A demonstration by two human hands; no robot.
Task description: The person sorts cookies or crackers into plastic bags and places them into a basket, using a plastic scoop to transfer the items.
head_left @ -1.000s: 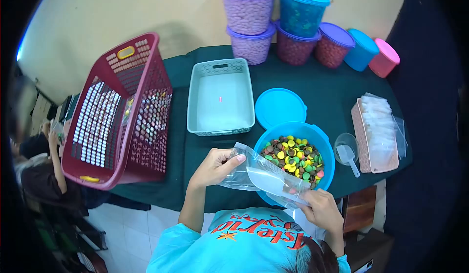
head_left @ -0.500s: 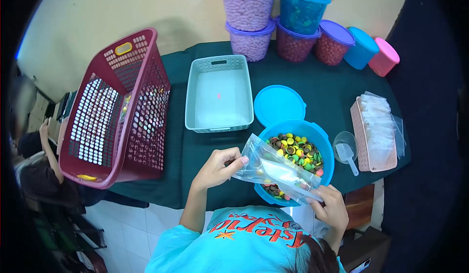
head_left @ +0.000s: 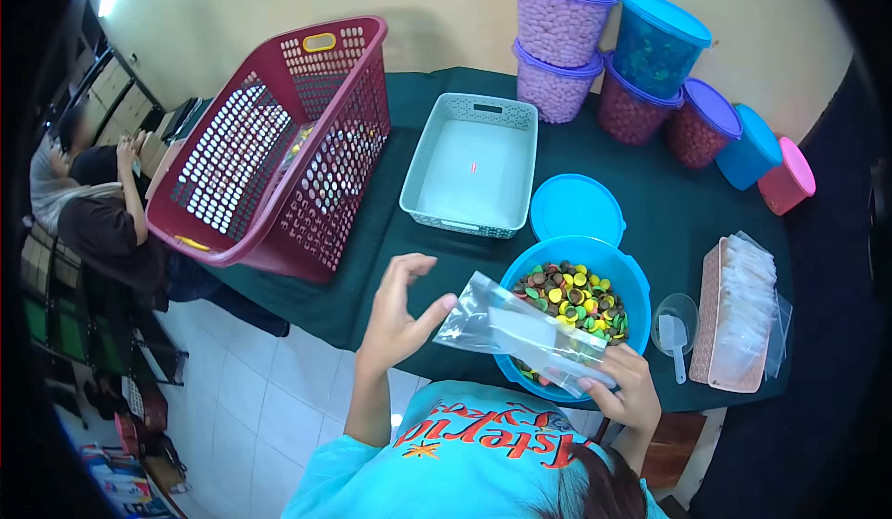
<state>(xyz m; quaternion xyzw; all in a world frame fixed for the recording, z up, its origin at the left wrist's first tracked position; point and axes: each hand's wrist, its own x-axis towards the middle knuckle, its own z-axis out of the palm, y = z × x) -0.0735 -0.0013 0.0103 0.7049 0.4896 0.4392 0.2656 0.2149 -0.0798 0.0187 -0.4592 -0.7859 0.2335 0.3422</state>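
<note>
A clear plastic bag (head_left: 506, 328) lies slantwise across the front of a blue tub (head_left: 637, 303), pinched at its right end by my right hand (head_left: 628, 391). My left hand (head_left: 395, 322) is open beside the bag's other end, fingers spread, the thumb tip close to the plastic. Through the film a pale white area shows in the bag. Under it the tub holds many small button-like pieces (head_left: 578, 289) in yellow, green, brown and pink. Its round blue lid (head_left: 578, 210) rests on the green cloth just behind.
A pale green basket (head_left: 469, 170) and a tall maroon basket (head_left: 358, 147) stand to the left. At right are a scoop (head_left: 675, 338) in a clear cup and a pink basket (head_left: 711, 310) of plastic bags. Filled tubs (head_left: 567, 17) line the wall. A person (head_left: 102, 194) sits far left.
My left hand has let go of the bag's left end and opened, moving slightly left. The right hand keeps its hold. The camera view has turned left.
</note>
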